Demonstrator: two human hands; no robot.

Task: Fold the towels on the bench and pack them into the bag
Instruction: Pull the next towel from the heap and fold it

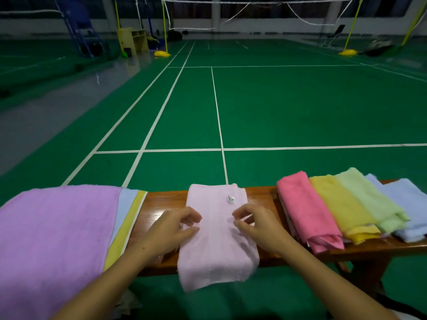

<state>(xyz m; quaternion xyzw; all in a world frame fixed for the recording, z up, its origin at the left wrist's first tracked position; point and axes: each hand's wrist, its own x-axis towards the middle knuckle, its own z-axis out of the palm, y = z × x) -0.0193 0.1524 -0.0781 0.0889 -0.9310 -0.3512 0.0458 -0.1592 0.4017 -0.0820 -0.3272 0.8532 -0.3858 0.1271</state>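
Note:
A pale pink towel (216, 245), folded into a long strip, lies across the wooden bench (166, 199), its near end hanging over the front edge. A small label sits near its far end. My left hand (172, 229) and my right hand (256, 225) are over its middle with fingers curled, fingertips at the cloth; whether they pinch it is unclear. To the left lies a stack of unfolded towels, purple (53, 232) on top, with blue and yellow edges showing. To the right lie folded pink (305, 211), yellow (339, 206), green (369, 199) and blue (406, 204) towels. No bag is in view.
The bench stands at the edge of a green badminton court with white lines. Nets, yellow posts (164, 31), a blue stand and a yellow cabinet (132, 39) are far behind. The bench leg (367, 276) shows at lower right.

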